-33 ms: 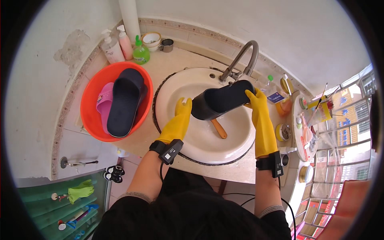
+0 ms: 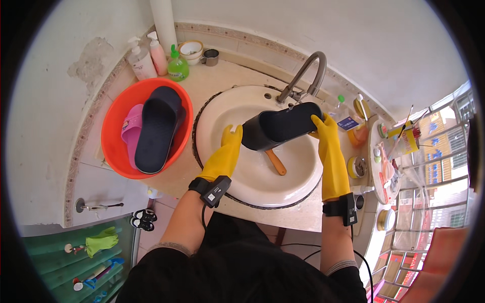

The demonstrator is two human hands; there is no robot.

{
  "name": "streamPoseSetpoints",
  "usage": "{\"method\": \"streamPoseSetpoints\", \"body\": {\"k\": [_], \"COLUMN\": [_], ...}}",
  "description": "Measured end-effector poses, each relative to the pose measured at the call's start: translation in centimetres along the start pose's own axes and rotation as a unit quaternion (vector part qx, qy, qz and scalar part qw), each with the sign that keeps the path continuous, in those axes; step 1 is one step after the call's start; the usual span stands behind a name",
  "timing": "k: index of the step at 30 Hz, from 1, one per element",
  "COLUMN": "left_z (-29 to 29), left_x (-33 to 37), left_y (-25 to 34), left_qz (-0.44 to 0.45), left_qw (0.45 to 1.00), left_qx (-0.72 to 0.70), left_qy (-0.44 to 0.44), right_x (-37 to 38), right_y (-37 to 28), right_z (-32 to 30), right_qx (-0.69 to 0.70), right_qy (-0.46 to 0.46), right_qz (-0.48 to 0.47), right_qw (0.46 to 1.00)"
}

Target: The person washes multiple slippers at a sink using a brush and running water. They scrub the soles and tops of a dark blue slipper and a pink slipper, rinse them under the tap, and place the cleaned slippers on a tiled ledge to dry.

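Note:
I hold a black slide slipper (image 2: 290,123) over the white oval sink (image 2: 242,189), wearing yellow rubber gloves. My right hand (image 2: 325,132) is closed round the slipper's heel end, its thumb on the footbed edge. At the toe end, my left hand (image 2: 229,146) grips the slipper's side; part of its fingers is hidden. Beneath the slipper, a brush with an orange-brown handle (image 2: 276,162) lies in the basin, its head covered. Left of the sink, an orange-red basin (image 2: 113,159) contains a second dark slipper (image 2: 156,131) and a pink slipper (image 2: 133,123).
A curved metal faucet (image 2: 318,73) rises behind the sink. Pump bottles, including a green one (image 2: 178,68), stand at the back left beside stacked bowls (image 2: 191,49) and a metal cup (image 2: 210,57). Bottles and a round tin (image 2: 357,166) line the right side, near a barred window.
The slipper's heel end and my right hand have dipped very slightly. My left hand stays nearly still.

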State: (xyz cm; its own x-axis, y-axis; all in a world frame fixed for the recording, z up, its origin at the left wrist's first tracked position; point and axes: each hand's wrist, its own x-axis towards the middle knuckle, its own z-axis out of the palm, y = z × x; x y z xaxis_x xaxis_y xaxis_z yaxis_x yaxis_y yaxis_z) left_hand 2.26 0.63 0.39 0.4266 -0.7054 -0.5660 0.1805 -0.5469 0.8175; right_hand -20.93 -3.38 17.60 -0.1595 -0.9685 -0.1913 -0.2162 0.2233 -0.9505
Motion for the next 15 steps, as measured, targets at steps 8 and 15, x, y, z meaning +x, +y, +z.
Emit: {"method": "streamPoseSetpoints", "body": {"k": [8, 15], "left_z": [0.8, 2.1], "left_x": [-2.0, -0.3], "left_y": [2.4, 7.7], "left_qz": [-0.047, 0.159], "left_qw": [0.920, 0.954], "left_qx": [-0.300, -0.161], "left_qy": [-0.249, -0.195], "right_x": [-1.8, -5.5], "right_y": [5.7, 10.4], "right_z": [-4.5, -5.4], "right_qx": [0.170, 0.064], "right_qy": [0.048, 0.047], "right_qz": [-0.019, 0.060], "right_qw": [0.984, 0.995]}}
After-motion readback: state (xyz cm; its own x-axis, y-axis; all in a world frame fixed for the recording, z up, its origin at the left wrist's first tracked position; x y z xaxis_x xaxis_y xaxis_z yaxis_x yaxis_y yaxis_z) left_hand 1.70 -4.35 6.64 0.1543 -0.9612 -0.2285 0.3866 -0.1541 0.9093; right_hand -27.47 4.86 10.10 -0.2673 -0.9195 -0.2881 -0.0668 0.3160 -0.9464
